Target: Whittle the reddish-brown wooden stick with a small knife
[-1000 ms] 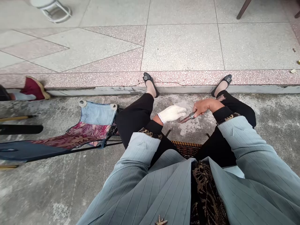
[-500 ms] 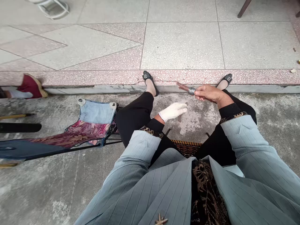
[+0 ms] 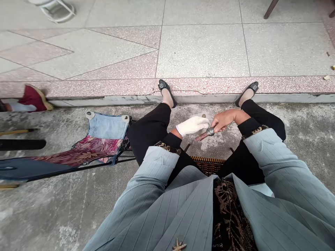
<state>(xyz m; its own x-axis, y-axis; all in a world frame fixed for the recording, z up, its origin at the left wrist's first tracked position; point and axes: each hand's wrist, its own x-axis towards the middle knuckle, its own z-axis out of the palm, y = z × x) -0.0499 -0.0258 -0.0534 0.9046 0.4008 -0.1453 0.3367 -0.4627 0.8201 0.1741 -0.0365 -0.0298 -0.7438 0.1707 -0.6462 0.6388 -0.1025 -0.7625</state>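
My left hand [image 3: 193,125], in a white knitted glove, is closed around a stick-like piece whose rounded brown end [image 3: 203,115] shows above the fingers; the rest is hidden. Close to its right, my bare right hand [image 3: 225,119] grips a short wooden stick [image 3: 201,136] wound with thin grey wire [image 3: 210,131]. The stick points down and left, passing just below the gloved fingers. Whether the wire coil touches the glove, I cannot tell. Both hands are between my knees, above the concrete.
On my left is a folding chair [image 3: 108,126] with denim and red floral fabric. Another person's red shoe [image 3: 34,98] rests by the step edge [image 3: 131,100]. A woven basket-like edge [image 3: 209,164] lies between my thighs. A white stool [image 3: 59,10] is at the far left.
My right hand rose with the wire-wound stick, a thin strand stretching to the glove, then came back down beside my left hand. My left hand stayed nearly in place.
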